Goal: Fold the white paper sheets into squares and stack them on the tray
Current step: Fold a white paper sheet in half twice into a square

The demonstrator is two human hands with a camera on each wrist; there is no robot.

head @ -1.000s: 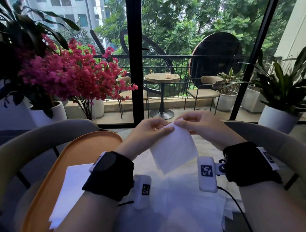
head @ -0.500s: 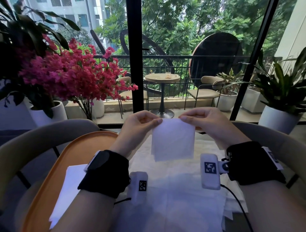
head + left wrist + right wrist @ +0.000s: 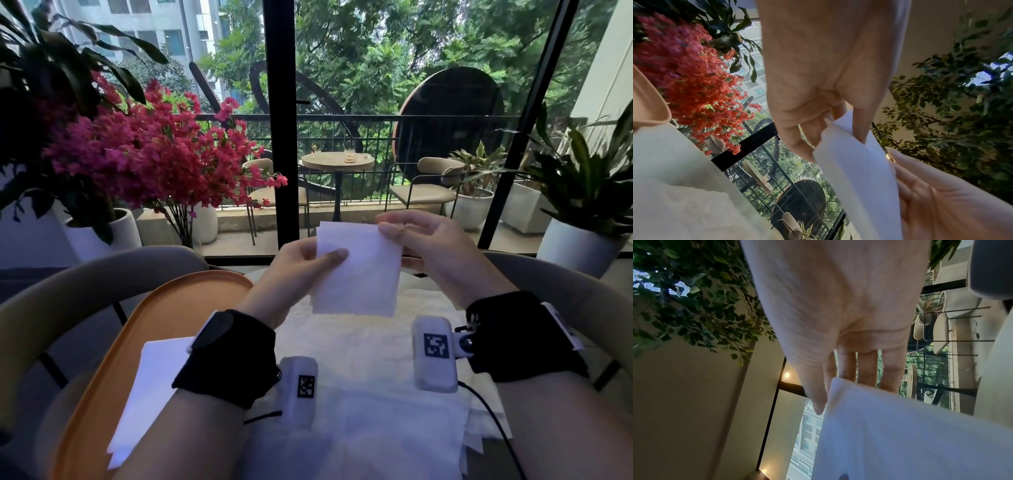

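Note:
A folded white paper sheet (image 3: 358,270) hangs upright in the air above the table, roughly square. My left hand (image 3: 308,257) pinches its left edge, thumb in front and fingers behind (image 3: 838,138). My right hand (image 3: 411,240) pinches its top right corner between thumb and fingers (image 3: 828,391). The orange tray (image 3: 164,315) lies to the left on the table, with a folded white sheet (image 3: 150,394) on it, partly hidden by my left forearm. Unfolded white sheets (image 3: 370,404) lie spread on the table under both wrists.
Curved beige chair backs (image 3: 102,274) stand behind the table on the left and on the right (image 3: 561,284). A pot of red flowers (image 3: 137,161) is at the far left and a green plant in a white pot (image 3: 582,246) at the far right.
Both hands have raised the sheet and turned it from a slanted hanging strip to a squared, upright piece. My left thumb now lies further across its front.

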